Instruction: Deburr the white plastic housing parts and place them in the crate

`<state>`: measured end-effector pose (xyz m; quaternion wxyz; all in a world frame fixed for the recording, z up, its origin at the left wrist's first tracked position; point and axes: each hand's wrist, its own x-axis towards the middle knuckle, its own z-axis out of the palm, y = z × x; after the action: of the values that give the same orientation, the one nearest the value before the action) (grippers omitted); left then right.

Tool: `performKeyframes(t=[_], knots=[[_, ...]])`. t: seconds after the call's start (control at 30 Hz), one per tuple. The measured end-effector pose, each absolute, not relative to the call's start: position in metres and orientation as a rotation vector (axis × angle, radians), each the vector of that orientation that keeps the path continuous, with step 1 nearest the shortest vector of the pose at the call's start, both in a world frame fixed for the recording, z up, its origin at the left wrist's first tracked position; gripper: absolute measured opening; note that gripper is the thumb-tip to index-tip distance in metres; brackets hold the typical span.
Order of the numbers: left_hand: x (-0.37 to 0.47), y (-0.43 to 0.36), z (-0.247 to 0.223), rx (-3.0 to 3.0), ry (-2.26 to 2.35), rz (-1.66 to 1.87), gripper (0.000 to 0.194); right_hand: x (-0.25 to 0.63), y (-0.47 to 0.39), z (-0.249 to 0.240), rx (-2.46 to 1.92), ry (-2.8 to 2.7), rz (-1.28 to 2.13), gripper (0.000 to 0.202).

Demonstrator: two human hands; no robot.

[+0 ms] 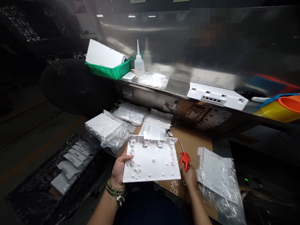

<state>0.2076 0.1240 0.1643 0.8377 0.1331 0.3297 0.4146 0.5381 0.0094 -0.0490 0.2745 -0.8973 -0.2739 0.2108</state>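
Between both hands, white plastic panel (pixel 152 161) sat flat-ish over cardboard-covered tabletop (pixel 194 145). Left hand (pixel 120 168) pinched panel's left edge; right hand (pixel 189 175) closed round red air gun (pixel 184 159) at its right edge. Panel looked light, stiff, thin, clips probably snappable, so edges best for holding. No readable writing anywhere.

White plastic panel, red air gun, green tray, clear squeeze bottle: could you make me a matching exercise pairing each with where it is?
Things:
1. flat white plastic panel
2. red-handled air blow gun
3. green plastic tray
4. clear plastic squeeze bottle

Places:
A. on the steel shelf, holding a white cover
B. in the right hand
C. standing right of the tray
D. gripped at its edge by the left hand

Pairs: 1-D, 2-B, 3-A, 4-C
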Motion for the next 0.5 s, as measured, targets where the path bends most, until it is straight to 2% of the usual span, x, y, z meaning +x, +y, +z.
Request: performKeyframes(t=[0.17, 0.27, 0.37, 0.5], knots=[[0.191, 0.126, 0.165, 0.292, 0.579, 0.821, 0.086, 0.545, -0.002, -0.027, -2.056, -0.53, 0.76, 0.049], [0.178, 0.124, 0.163, 0.282, 0.44, 0.741, 0.079, 0.545, -0.011, 0.005, -1.745, -0.516, 0.971, 0.056], [0.163, 0.115, 0.163, 0.239, 0.408, 0.81, 0.078, 0.544, -0.015, 0.038, -1.434, -0.436, 1.281, 0.063], [0.121, 0.088, 0.153, 0.126, 0.602, 1.009, 0.077, 0.534, -0.004, 0.083, -1.441, -0.598, 1.617, 0.08]])
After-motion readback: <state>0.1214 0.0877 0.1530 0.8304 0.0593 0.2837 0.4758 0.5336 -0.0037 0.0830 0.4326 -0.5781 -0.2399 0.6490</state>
